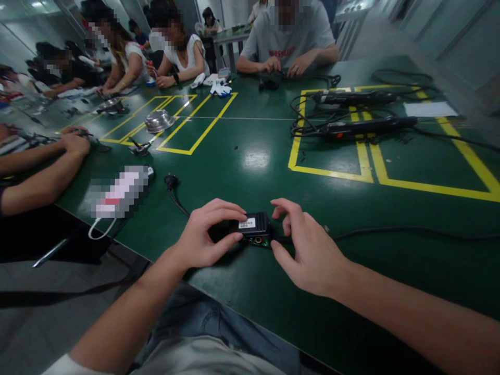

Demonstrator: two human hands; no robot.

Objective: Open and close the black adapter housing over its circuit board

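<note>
Black cover (255,224) at lower centre of the frame, on the near part of the green table (234,169); white label (247,223) faces up. Circuit board (258,241) shows along its near edge, so the cover does not hide the board there. Whether a lower shell sits beneath: cannot tell.

Left hand (201,237): fingers narrow, holding the left end of the cover, thumb on the near side. Right hand (307,250): fingers spread fairly wide around the cable (390,230) near the right end; no clear contact with cover or cable.

Risks (judgement):
- Cover slipping or tipping off the board. Cause: grip at the left end only, right end without visible finger support.
- Board edge or a wire pinched. Cause: pressing down while the near edge is out of line.
- Board dragged askew, joints strained. Cause: a tug on the cable, which runs off to the right edge of the frame.
- Exposed parts scraped. Cause: left thumb close to the open near side.
- Cord snagged by the left forearm. Cause: plug (171,181) and its cord lie loose just beyond that hand, left of centre.
</note>
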